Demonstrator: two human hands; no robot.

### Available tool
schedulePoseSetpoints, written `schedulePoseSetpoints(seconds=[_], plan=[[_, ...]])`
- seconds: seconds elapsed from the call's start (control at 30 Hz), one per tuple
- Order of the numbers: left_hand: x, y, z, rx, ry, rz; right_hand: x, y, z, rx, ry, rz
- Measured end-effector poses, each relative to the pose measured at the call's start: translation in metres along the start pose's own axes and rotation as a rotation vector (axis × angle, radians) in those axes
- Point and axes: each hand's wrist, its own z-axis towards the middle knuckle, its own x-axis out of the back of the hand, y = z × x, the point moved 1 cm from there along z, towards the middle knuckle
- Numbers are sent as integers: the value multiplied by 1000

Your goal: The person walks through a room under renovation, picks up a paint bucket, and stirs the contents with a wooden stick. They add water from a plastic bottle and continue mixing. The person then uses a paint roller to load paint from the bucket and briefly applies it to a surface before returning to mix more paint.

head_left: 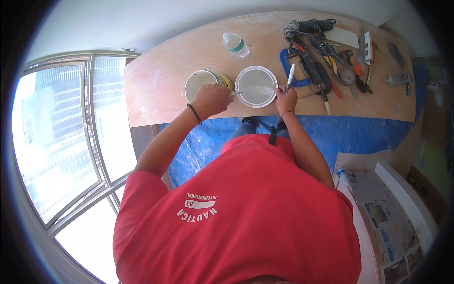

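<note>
Two round tubs stand side by side near the table's front edge. My left hand (213, 100) is closed over the right side of the left tub (193, 86), which has a pale inside and a yellowish outer wall. A thin piece shows between its fingers and the white tub (256, 69); what they grip is too small to make out. The white tub holds a pale, whitish material. At its right rim, my right hand (286, 100) is closed around a slim white-and-silver tool (290, 78) that points away from me.
On the wooden table (165, 61), a clear bottle (235, 43) stands behind the tubs. To the right lie a blue clamp (287, 66), an angle grinder (347, 75), a handsaw (361, 52) and several other tools. A blue sheet (359, 135) covers the floor; windows (56, 132) are at left.
</note>
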Motion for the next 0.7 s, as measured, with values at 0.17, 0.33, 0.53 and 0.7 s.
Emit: schedulePoseSetpoints(seconds=[0.17, 0.33, 0.53, 0.7], plan=[[-29, 15, -64, 59, 326, 40, 5, -2, 2, -150, -68, 237], [-95, 15, -91, 112, 612, 9, 7, -6, 4, -188, -125, 316], [-177, 26, -91, 334, 677, -180, 10, -11, 6, -179, -175, 323], [-211, 30, -76, 471, 523, -376, 14, -16, 9, -174, -258, 278]])
